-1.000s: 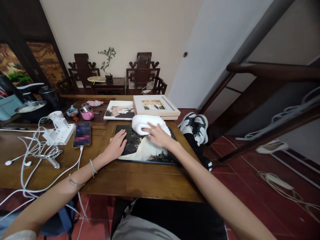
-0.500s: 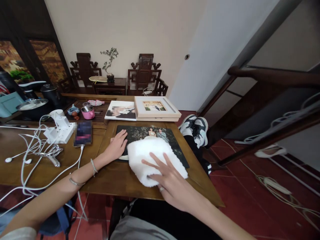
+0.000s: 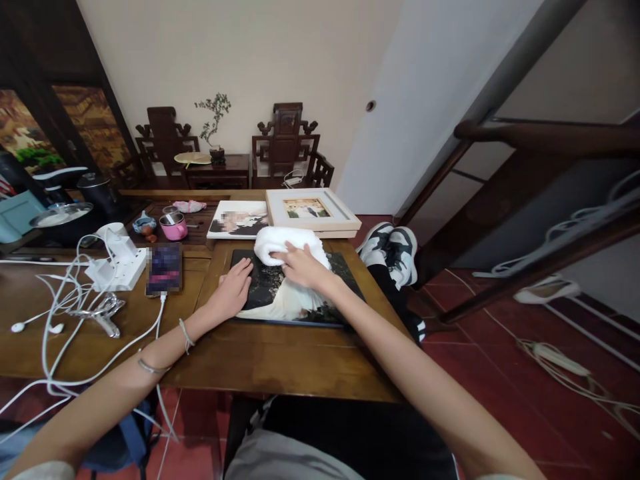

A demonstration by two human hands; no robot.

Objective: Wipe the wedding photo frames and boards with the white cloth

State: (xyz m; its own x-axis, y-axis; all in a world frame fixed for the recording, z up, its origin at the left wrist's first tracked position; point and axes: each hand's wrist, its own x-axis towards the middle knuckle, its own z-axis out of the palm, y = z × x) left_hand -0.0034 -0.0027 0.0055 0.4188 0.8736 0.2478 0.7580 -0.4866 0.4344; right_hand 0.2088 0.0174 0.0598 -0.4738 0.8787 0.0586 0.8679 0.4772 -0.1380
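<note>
A dark photo panel point(image 3: 320, 317) lies flat on the wooden table, showing a pale dress in its lower part. My right hand point(image 3: 303, 265) presses a fluffy white cloth point(image 3: 295, 240) against the panel's far edge, with its fingers gripping the folded near side. The cloth and hand hide the upper middle of the picture. On the panel's left edge rests my left hand point(image 3: 234, 287), fingers stretched out and holding nothing.
Behind the panel lie a white photo book point(image 3: 235, 223) and a pale framed picture point(image 3: 340, 213). To the left are a pink cup point(image 3: 173, 227), a phone point(image 3: 164, 267), a power strip point(image 3: 127, 270) and tangled white cables. Someone's sneakers point(image 3: 400, 253) show beyond the right edge.
My right hand has pushed the white cloth away from me, from the panel's near side to its far edge, uncovering the lower picture. My left hand stays put.
</note>
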